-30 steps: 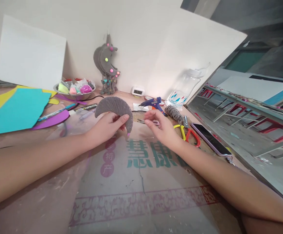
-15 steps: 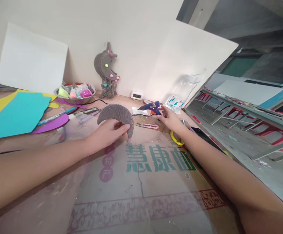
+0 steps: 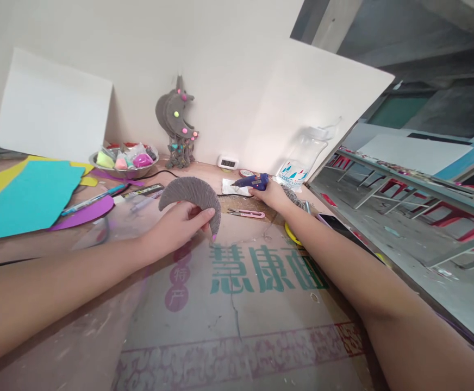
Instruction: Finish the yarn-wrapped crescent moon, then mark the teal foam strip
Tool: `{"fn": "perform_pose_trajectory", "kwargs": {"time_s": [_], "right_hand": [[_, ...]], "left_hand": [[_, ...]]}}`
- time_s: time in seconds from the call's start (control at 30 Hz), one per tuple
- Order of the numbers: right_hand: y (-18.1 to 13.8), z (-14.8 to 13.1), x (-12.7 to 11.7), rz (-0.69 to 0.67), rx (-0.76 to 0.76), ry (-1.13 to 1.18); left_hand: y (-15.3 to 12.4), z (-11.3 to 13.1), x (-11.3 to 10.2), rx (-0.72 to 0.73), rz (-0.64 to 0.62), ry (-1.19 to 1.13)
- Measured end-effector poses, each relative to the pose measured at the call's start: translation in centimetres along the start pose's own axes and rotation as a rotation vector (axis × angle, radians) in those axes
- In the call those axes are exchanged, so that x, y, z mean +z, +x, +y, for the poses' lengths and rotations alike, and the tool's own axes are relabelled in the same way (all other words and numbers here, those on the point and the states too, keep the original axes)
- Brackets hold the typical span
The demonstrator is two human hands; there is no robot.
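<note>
While L hand (image 3: 175,231) grips crescent (image 3: 188,193) — bowl (image 3: 125,172) holds packets (image 3: 141,160).

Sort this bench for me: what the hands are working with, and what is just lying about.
In use: grey crescent, held in left hand; blue glue gun, grasped by right hand.
Lying about: pink snips, blue pen, teal sheet, bowl of coloured bits, phone, small clock.

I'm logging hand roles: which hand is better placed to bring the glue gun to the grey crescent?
Right, probably: the right hand grips the glue gun, while the left hand is busy holding the grey crescent.
</note>
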State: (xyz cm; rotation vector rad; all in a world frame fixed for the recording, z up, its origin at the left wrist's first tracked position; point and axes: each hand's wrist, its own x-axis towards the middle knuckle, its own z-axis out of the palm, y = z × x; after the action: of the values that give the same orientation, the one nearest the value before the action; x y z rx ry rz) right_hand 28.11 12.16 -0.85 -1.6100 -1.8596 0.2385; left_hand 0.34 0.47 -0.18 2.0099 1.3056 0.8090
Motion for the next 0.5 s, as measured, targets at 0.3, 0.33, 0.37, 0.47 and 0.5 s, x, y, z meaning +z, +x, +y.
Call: {"fn": "perform_pose_trajectory", "kwargs": {"time_s": [0.3, 0.33, 0.37, 0.47, 0.5], "right_hand": [[-3.0, -3.1, -2.5, -0.045, 0.060, 0.244], [-4.0, -3.6, -2.8, -0.023, 0.046, 0.312], [-5.1, -4.2, -3.0, 0.005, 0.027, 0.356], [-8.9, -5.6, -3.3, 0.064, -0.049, 0.429], [-10.0, -5.9, -3.3, 0.048, -0.060, 0.426]], "left_hand": [[0.1, 0.0, 0.0, -0.041, 0.019, -0.029], [0.1, 0.0, 0.0, -0.046, 0.021, -0.025], [0.1, 0.1, 0.0, -0.049, 0.027, -0.020], [0.1, 0.1, -0.1, -0.037, 0.081, 0.018], [0.2, 0.1, -0.1, -0.028, 0.098, 0.031]]}}
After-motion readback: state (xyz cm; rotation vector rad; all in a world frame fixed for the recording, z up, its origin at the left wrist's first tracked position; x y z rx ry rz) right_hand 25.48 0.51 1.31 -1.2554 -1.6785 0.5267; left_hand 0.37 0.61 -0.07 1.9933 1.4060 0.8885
